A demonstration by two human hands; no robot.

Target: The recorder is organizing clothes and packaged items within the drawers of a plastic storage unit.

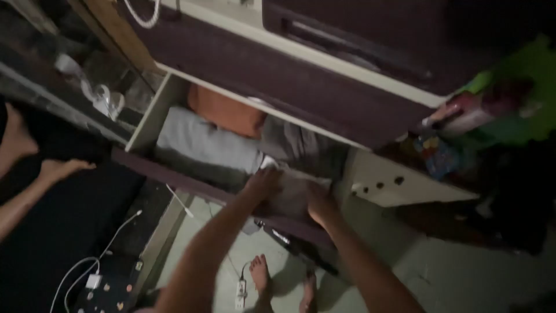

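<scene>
I look down at an open drawer [174, 177] of a dark and cream cabinet. Folded clothes lie in it: a grey piece [200, 142], an orange piece [226, 113] and a darker grey piece [295, 145]. My left hand [263, 184] and my right hand [319, 204] both press on a folded grey garment [292, 194] at the drawer's front right edge. Whether the fingers grip the cloth or just rest on it is hard to tell in the dim light. My bare feet [260, 275] stand on the pale floor below.
Another person's feet and leg [35, 168] rest on a dark mattress [63, 226] at left. White cables [87, 269] and a power strip [240, 293] lie on the floor. A glass shelf [104, 95] with white items is upper left. Colourful bags [498, 110] hang at right.
</scene>
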